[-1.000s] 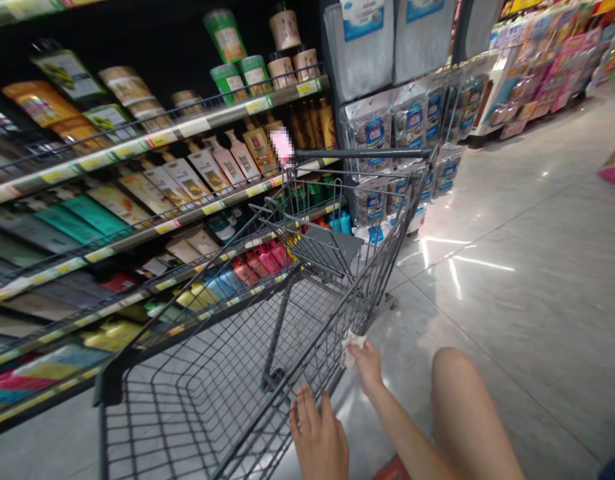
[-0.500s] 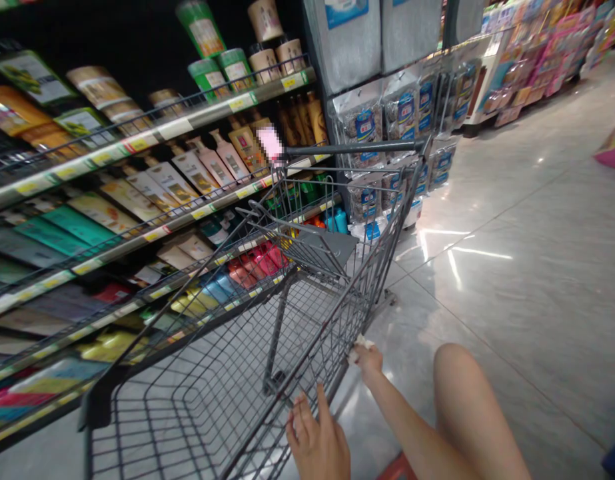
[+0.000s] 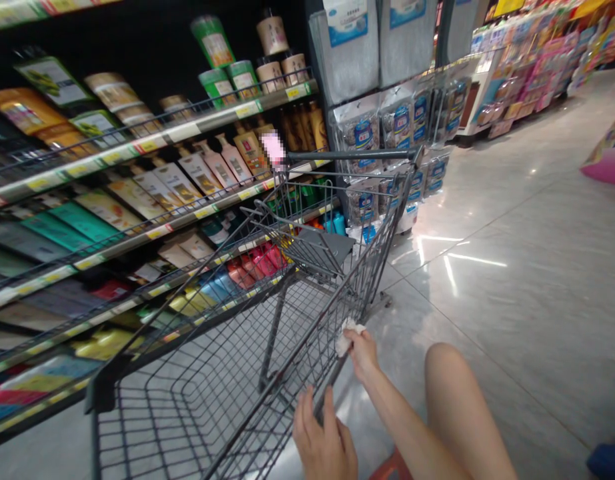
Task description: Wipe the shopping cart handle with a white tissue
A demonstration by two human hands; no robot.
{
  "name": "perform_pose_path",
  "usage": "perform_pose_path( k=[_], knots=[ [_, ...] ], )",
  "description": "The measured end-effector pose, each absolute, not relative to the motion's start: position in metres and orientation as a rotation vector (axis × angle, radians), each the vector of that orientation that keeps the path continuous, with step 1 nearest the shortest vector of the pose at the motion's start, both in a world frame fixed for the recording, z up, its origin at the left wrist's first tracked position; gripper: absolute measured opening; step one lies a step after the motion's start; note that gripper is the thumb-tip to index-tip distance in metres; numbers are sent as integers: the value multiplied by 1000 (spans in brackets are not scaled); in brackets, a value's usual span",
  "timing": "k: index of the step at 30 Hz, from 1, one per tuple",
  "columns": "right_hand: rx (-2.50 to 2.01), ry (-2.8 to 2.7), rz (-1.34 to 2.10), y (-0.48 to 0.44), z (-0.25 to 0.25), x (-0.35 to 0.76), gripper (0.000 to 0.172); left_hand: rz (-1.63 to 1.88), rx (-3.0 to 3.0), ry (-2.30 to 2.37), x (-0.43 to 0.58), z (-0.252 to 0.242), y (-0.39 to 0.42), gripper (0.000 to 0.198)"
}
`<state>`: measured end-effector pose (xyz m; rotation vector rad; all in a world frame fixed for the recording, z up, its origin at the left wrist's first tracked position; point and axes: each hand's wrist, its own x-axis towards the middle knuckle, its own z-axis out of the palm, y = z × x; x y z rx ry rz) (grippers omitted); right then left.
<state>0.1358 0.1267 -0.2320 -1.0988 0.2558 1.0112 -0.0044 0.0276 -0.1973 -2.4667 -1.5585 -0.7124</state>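
A grey wire shopping cart (image 3: 227,347) stands in front of me, with a folded child seat (image 3: 322,250) inside near its handle. My right hand (image 3: 362,350) grips a crumpled white cloth (image 3: 346,338) against the cart's side mesh. Lower down, close to the same side of the basket, is my left hand (image 3: 324,437), fingers apart and nothing in it. Whether its fingertips touch the wires I cannot tell. A pink object (image 3: 273,148), blurred out, sits at the left end of the cart's handle (image 3: 352,155).
Shelves (image 3: 177,133) of bottles and jars run along the left. Bagged goods (image 3: 362,137) hang beyond the cart's handle. Grey tiled floor (image 3: 527,267) stretches to the right. My bare knee (image 3: 450,387) is beside my right arm, and something red shows below it.
My right hand has moved slightly left and up with the cloth along the cart's side. My left hand has shifted a little to the right. The view has tilted slightly.
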Motion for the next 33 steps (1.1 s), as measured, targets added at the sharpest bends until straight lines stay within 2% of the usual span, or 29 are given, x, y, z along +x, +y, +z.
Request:
perform_pose_path(
  k=[8, 14, 19, 27, 33],
  knots=[
    [-1008, 139, 952, 126, -186, 153, 27, -647, -2648, -1495, 38, -172, 64, 55],
    [-1135, -136, 708, 134, -167, 167, 24, -411, -2603, -1556, 51, -173, 78, 51],
    [-1259, -222, 578, 141, -187, 174, 23, -362, -2571, -1546, 50, -184, 79, 60],
    [-1304, -82, 684, 132, -230, 167, 21, -348, -2454, -1565, 53, -195, 80, 74],
    [-1312, -20, 743, 126, -255, 151, 16, -241, -2416, -1554, 44, -202, 77, 74]
  ],
)
